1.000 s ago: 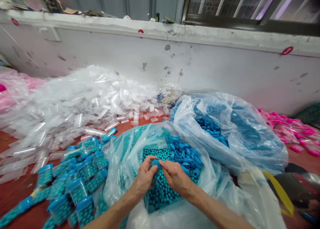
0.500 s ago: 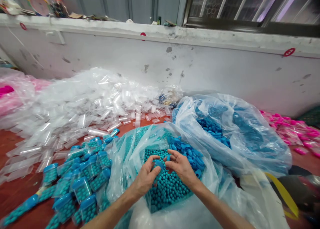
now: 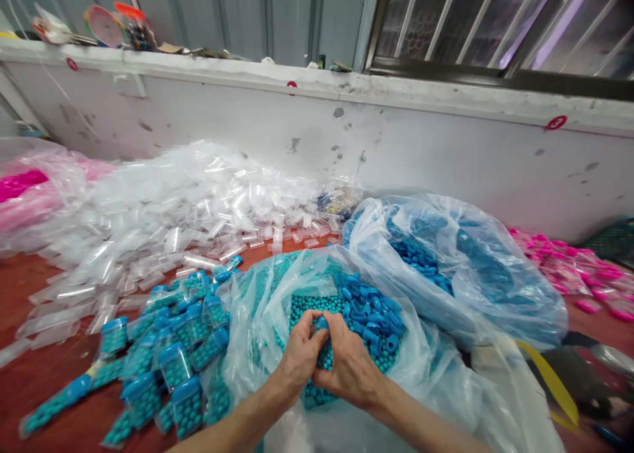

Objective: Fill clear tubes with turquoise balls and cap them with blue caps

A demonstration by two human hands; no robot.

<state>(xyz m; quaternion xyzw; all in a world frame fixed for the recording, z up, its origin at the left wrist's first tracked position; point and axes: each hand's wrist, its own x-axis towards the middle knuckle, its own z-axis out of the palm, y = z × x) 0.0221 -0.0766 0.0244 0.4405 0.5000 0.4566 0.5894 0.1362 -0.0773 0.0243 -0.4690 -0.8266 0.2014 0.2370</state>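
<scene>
Both forearms angle inward, left hand and right hand pressed together, fingers curled

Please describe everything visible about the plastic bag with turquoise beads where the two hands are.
The bead bag is thin, clear, crinkled plastic, lying open on the red table. It holds small turquoise beads and, toward the right, darker blue caps. The left hand and right hand press together inside it, on the beads.

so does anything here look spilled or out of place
Nothing stands out as spilled. Both hands, left hand and right hand, meet over turquoise beads in the clear plastic bag; filled blue-capped clear containers lie heaped beside it.
</scene>
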